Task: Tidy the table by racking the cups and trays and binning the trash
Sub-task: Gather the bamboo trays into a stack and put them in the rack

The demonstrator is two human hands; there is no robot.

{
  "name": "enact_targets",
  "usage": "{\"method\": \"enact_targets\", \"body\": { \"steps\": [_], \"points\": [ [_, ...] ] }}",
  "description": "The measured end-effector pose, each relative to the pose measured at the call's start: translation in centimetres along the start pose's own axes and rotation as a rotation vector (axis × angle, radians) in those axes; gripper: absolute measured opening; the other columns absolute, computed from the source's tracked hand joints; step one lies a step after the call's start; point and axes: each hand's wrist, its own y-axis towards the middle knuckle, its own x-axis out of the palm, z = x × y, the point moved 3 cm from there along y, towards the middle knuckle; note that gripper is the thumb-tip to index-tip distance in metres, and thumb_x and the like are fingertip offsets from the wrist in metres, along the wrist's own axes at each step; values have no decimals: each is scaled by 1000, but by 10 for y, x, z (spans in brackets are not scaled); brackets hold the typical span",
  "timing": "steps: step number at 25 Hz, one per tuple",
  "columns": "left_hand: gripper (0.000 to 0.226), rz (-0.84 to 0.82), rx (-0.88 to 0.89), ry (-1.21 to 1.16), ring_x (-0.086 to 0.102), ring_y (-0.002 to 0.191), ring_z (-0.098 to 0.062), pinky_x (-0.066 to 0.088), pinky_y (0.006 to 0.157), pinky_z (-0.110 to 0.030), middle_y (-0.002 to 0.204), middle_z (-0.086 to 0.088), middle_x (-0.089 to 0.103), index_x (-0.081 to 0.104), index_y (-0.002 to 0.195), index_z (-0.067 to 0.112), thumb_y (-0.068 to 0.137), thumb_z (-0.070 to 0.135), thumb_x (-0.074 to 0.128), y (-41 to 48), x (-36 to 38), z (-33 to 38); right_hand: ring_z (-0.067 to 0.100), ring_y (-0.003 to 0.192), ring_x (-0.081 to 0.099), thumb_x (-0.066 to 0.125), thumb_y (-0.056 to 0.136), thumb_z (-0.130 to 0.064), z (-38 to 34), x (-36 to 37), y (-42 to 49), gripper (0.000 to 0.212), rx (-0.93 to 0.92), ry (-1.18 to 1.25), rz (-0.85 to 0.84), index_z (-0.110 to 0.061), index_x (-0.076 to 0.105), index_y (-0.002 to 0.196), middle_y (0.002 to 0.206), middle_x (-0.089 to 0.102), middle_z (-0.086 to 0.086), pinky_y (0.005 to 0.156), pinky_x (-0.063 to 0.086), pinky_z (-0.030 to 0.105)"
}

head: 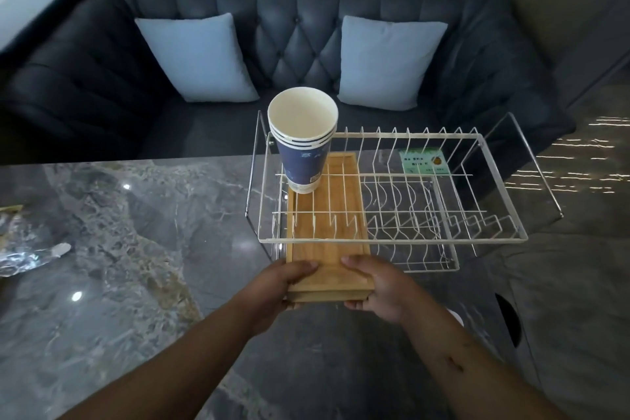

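Both hands grip the near end of the wooden trays (327, 242) (two seem to be stacked, because two edges show at the front). The left hand (283, 286) holds the left corner with the thumb lying on top, and the right hand (378, 286) holds the right corner in the same way, fingers under the wood. From the hands, the trays reach forward into the left part of the white wire rack (392, 201), and the upper wires of the rack cross above the wood. Beyond the hands, at the far end of the trays, stands a stack of blue paper cups (303, 140), upright, with the open mouth up. The rack stands on the grey marble table (136, 215). Far to the left of the left hand, at the edge of the view, lies some crumpled foil trash (24, 249) on the table. Behind the table is a dark sofa (293, 44) with two pale pillows.
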Motion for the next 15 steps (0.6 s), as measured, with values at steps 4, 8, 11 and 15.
{"method": "enact_targets", "body": {
  "steps": [4,8,11,15],
  "points": [
    [69,72,-19,45,70,103,-22,58,85,-41,107,2,78,70,118,23,63,61,83,10,-6,-2,32,105,64,94,45,-39,-4,0,12,89,25,-3,18,-14,61,124,111,71,12,79,52,46],
    [63,116,-38,35,71,103,-21,59,88,-42,103,4,79,71,116,23,66,60,82,16,-8,-5,35,111,62,93,46,-36,-1,-2,20,90,46,25,31,-14,59,126,121,68,14,80,52,48],
    [64,117,-45,37,70,102,-21,60,83,-39,104,2,77,70,115,22,64,60,82,18,-9,-6,34,112,62,92,49,-36,2,-4,23,85,61,31,42,-14,61,124,121,69,14,81,53,48],
    [69,148,-56,48,69,103,-19,58,83,-42,108,3,75,66,116,25,59,60,84,17,-8,-10,28,108,64,86,54,-44,8,-6,20,73,71,-86,94,-17,65,119,114,72,9,82,53,43]
  ]
}}
